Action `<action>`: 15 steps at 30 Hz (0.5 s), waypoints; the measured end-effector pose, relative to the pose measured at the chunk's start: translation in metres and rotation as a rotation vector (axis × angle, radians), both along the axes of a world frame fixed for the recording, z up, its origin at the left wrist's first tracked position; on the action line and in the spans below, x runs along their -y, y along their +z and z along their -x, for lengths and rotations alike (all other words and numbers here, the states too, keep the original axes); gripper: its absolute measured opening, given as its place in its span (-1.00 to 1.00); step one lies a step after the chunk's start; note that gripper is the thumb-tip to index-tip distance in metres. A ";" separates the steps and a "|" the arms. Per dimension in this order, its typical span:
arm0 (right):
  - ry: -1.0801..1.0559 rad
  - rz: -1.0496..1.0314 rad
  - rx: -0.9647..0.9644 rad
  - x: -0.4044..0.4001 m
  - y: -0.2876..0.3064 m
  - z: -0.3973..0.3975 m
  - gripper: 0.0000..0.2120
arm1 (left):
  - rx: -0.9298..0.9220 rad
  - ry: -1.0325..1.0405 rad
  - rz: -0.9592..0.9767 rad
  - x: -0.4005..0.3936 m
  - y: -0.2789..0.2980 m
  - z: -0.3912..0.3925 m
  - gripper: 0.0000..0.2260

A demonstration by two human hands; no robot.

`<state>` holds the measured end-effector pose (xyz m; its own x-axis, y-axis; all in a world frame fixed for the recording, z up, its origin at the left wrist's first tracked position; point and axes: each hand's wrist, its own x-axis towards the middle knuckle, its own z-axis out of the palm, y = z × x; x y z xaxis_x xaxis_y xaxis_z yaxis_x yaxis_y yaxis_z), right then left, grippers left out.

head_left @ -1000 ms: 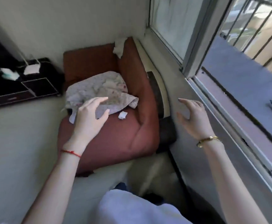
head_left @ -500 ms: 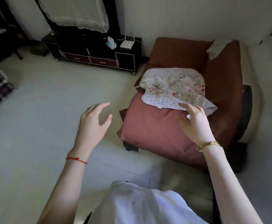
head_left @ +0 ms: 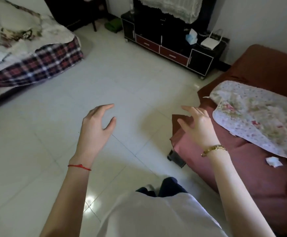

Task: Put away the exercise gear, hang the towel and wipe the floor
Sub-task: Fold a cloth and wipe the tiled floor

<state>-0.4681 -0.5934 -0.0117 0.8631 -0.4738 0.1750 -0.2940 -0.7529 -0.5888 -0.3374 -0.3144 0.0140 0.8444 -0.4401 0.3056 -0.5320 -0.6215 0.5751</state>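
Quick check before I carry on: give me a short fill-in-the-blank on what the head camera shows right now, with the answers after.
1. Both the left hand and the right hand hold ____.
2. The floral cloth lies on the ____ cushion.
3. The white router stands on the low black ____.
4. A red string circles the ____ wrist.

Missing words: nothing; reddish-brown; cabinet; left

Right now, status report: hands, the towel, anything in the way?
Left hand open, empty, over bare floor tiles. Right hand open, empty, short of the floral towel lying on the red sofa. Nothing between.
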 end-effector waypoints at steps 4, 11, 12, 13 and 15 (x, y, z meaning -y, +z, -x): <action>0.089 0.009 -0.018 -0.003 -0.004 -0.053 -0.59 | -0.043 0.069 0.018 -0.010 -0.009 -0.028 -0.68; 0.145 -0.004 -0.030 0.017 -0.014 -0.157 -0.60 | -0.064 0.107 0.015 0.010 -0.021 -0.112 -0.69; 0.149 -0.009 -0.027 0.022 -0.014 -0.174 -0.60 | -0.061 0.110 0.013 0.015 -0.020 -0.128 -0.69; 0.155 -0.016 -0.021 0.027 -0.015 -0.192 -0.60 | -0.057 0.113 0.012 0.021 -0.020 -0.146 -0.69; 0.170 -0.021 -0.014 0.039 -0.013 -0.229 -0.60 | -0.053 0.117 0.011 0.035 -0.017 -0.182 -0.69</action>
